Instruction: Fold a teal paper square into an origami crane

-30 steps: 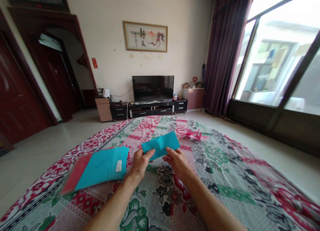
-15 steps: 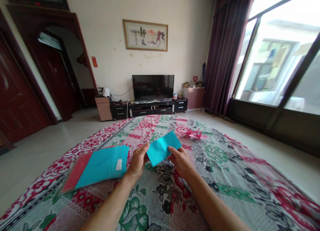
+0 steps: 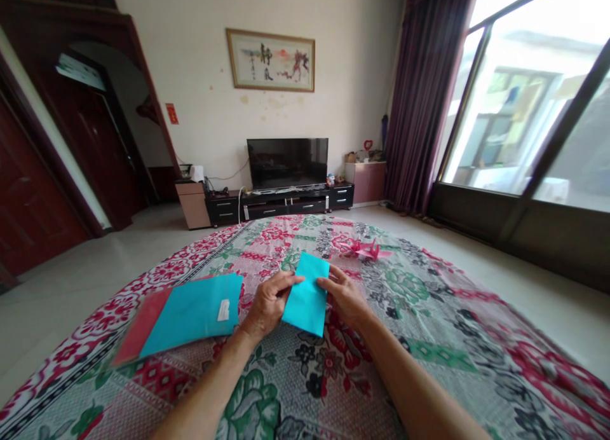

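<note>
With 12 o'clock pointing away from the person, the pack [image 3: 190,316] lies flat on the cloth [image 3: 305,408] at 9 o'clock from the left hand [image 3: 268,305], its longer way running from 8 to 2, a white label [image 3: 223,310] near its right edge. The left hand pinches the blue paper [image 3: 307,300] by its left long edge, thumb on top and fingers mostly out of sight beneath. The paper sits between the two hands, in front of the person, between 2 and 3 o'clock from the left hand and at 9 from the right hand [image 3: 349,297]. Neither hand is nearer, since both touch it. Its long axis leans slightly off straight ahead: the far short end points between 12 and 1, the near one between 6 and 7. Both thumbs bear on the farther half, leaving the near end unheld. The right hand grips the opposite long edge, thumb on top. Whether the paper touches the cloth, I cannot tell. Farthest right, pink folded shapes [image 3: 369,250] rest at about 1 o'clock from the right hand, well apart from it.
</note>
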### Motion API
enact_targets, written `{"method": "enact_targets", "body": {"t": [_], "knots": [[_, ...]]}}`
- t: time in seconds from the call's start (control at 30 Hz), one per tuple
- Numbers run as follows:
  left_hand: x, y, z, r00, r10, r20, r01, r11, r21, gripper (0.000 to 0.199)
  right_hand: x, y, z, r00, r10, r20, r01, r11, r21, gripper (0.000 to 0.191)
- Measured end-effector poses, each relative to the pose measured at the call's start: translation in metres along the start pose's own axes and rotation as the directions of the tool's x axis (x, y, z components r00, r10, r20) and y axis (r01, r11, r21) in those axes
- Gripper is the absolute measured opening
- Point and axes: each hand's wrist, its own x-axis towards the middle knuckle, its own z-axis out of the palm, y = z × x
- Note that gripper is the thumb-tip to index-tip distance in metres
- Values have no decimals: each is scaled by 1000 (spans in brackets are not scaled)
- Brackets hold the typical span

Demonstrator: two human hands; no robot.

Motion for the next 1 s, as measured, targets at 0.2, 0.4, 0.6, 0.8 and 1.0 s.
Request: {"method": "enact_targets", "body": {"t": [0.2,0.4,0.6,0.8,1.0], "knots": [[0,-1,2,998,-51,26,50,999,9,29,3,2,-2,998,-56,-14,55,998,-30,46],[-1,5,2,900,-416,130,429,792,-435,49,5,6,-3,988,-146,-45,143,988,-66,53],[-2,7,1,901,-417,121,427,798,-425,53,3,3,1,956,-229,-182,193,961,-196,79],[-2,-1,6,892,-439,111,440,782,-441,59,2,5,5,949,-275,-153,234,942,-242,75],[2,0,2,870,-493,15,457,794,-401,58,0,5,8,956,-277,-97,238,924,-301,62]]}}
